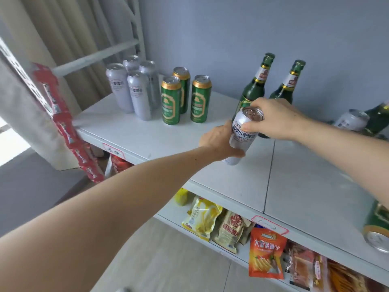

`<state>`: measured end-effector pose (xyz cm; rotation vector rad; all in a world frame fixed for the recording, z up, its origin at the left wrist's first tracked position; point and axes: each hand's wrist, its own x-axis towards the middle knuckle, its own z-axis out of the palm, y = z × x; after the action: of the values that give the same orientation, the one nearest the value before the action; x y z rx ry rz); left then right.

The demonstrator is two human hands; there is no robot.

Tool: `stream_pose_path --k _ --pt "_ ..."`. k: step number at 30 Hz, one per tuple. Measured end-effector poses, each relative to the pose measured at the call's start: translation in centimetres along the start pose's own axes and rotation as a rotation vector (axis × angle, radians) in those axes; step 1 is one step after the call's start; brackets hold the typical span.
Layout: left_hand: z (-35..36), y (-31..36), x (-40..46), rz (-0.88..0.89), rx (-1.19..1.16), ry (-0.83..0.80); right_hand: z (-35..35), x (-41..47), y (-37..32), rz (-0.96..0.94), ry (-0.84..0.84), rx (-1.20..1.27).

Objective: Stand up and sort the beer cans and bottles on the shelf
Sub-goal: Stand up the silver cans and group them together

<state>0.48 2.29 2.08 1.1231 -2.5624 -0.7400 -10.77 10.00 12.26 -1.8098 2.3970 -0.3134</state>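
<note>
Head view: both hands' fingers point(250, 125) around silver can point(242, 138)

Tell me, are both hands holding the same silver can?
Yes, the left hand grips the silver can low on its body and the right hand grips its top.

Both hands hold one silver can point(244, 133) above the white shelf point(294, 186): the left hand point(219, 142) wraps its lower body, and the right hand point(273, 119) pinches its top rim. Just behind the held can stand two green bottles point(252, 89). Further left of the grip stand three green cans point(171, 102), then four silver cans point(134, 89). Right of the grip, a silver can point(351, 120) and a green can point(376, 226) lie on their sides.
</note>
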Motion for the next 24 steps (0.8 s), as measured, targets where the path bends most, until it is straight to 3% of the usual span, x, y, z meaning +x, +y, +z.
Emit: stream_pose_path --k 14,24 --pt "-14.7 -26.3 -1.0 -0.183 -0.103 0.199 9.0 15.5 -25.4 -0.178 -0.012 0.061" --pt "-17.2 -33.6 0.8 -0.218 -0.180 0.265 12.4 21.1 -32.1 -0.126 0.011 0.054"
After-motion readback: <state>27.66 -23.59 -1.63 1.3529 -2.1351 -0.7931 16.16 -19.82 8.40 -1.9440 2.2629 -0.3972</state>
